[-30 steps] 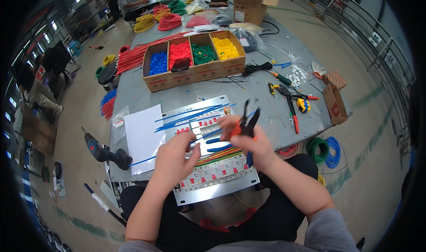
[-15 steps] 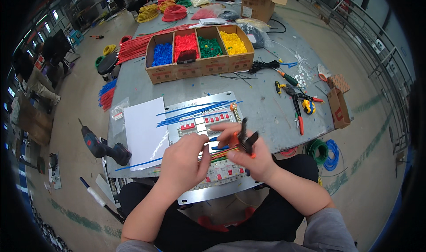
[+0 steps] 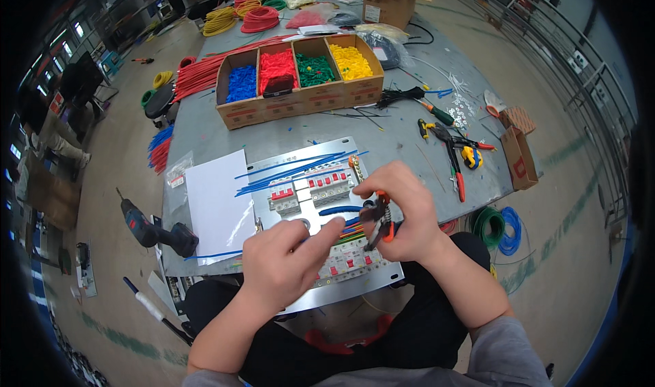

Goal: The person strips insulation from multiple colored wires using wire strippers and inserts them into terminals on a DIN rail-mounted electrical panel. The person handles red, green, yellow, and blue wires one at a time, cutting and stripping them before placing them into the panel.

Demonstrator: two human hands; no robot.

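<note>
My right hand (image 3: 409,216) is wrapped round a wire cutter (image 3: 376,218) with orange and dark parts, above the right side of a metal mounting plate (image 3: 372,278). My left hand (image 3: 283,254) is closed, thumb and forefinger toward the cutter; a blue wire (image 3: 215,255) runs out leftward from behind it, its gripped part hidden. The plate carries an upper row of circuit breakers (image 3: 329,189) with red switches and a lower row (image 3: 349,267), partly covered by my left hand. Between the rows lie bent blue wires (image 3: 341,210) and red, green and yellow ones. Loose blue wires (image 3: 293,173) rest across the plate's top.
A cardboard box (image 3: 307,100) of blue, red, green and yellow caps stands beyond the plate. White paper (image 3: 218,203) and a cordless drill (image 3: 157,231) are at left. Red-handled cutters (image 3: 456,165), a tape measure (image 3: 471,157) and a small open box (image 3: 520,158) lie right.
My hands have moved apart, the right one with the cutter going right and turning. The blue wire has shifted slightly right with my left hand. More of the blue wires on the plate shows.
</note>
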